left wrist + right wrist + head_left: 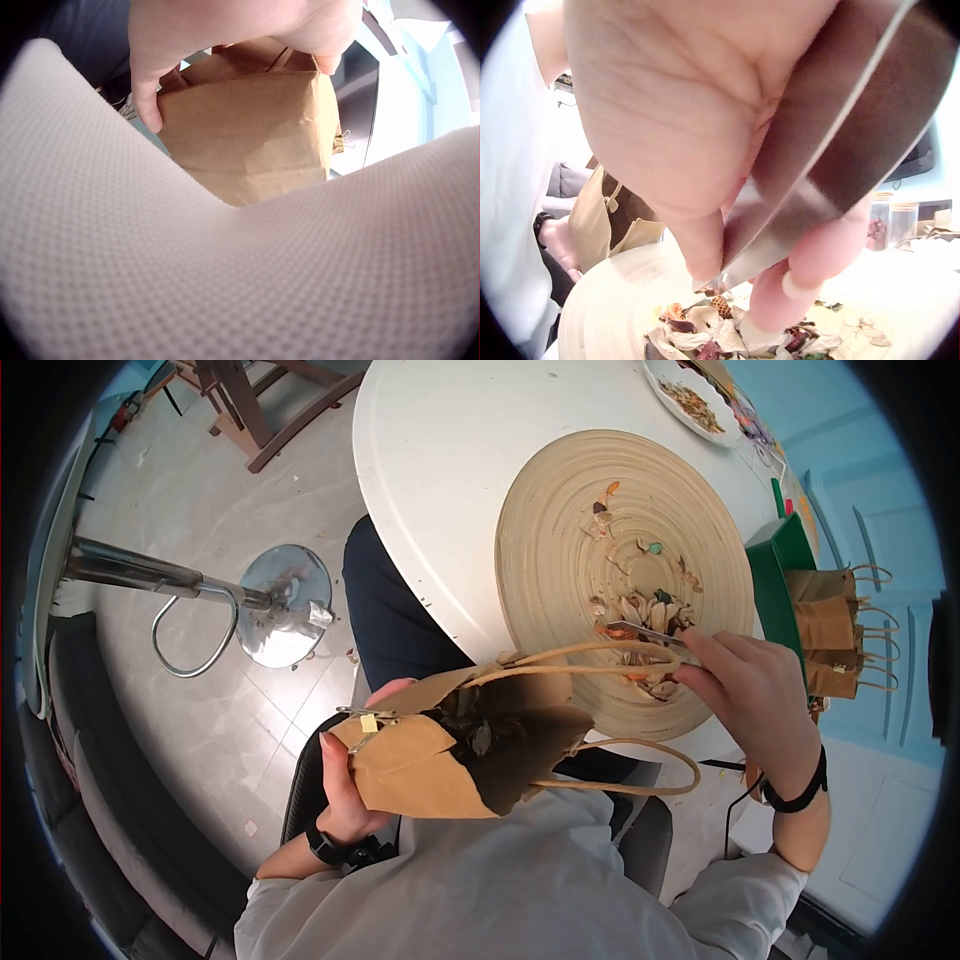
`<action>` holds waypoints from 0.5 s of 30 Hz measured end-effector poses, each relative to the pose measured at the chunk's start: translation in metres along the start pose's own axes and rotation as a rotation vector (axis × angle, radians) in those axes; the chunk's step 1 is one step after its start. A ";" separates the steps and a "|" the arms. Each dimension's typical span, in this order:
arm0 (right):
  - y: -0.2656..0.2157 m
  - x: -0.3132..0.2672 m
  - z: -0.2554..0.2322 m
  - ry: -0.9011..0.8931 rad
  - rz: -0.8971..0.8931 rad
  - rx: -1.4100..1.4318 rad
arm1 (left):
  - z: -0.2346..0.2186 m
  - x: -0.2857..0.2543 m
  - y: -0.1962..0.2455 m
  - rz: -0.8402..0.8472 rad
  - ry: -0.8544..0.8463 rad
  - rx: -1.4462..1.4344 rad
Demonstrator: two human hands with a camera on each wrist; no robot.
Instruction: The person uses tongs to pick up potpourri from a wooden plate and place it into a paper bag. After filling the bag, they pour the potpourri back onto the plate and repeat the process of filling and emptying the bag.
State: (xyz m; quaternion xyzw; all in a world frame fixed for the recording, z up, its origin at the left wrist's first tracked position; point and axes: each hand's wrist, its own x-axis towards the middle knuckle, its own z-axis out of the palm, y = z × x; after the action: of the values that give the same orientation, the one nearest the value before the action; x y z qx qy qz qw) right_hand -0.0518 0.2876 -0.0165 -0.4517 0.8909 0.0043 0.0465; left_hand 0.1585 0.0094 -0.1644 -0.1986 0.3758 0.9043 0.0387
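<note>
My left hand (345,792) grips a brown paper bag (405,765) by its bottom end, thumb on one side. The bag lies tilted over my lap, its mouth turned toward the plate and its two twisted handles sticking out. Dark dried pieces show inside, and a gold binder clip (369,723) sits near its base. In my right hand (750,685) I pinch metal tongs (780,217) between thumb and fingers. Their tips are down at a pile of dried petals and pods (705,330) on a round ridged wooden plate (540,530).
The plate stands on a white round table (430,450). A white dish (735,432) of dried flakes is at the far edge. Beyond the plate are a green box (775,565) and several small paper bags (825,625). A chrome stool base (285,605) stands on the floor at left.
</note>
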 end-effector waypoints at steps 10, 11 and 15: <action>-0.014 -0.006 -0.027 -0.104 0.026 0.596 | -0.005 -0.001 -0.003 0.000 0.021 0.003; -0.011 -0.007 -0.026 -0.048 0.060 0.492 | -0.004 -0.002 -0.003 0.002 0.023 0.001; 0.002 -0.009 -0.017 0.070 0.052 0.058 | -0.004 -0.001 -0.003 0.000 0.021 -0.014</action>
State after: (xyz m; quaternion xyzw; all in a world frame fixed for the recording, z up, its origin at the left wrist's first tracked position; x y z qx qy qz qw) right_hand -0.0499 0.2949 0.0015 -0.4266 0.9033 -0.0360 0.0281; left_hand 0.1619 0.0088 -0.1687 -0.2082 0.3697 0.9049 0.0335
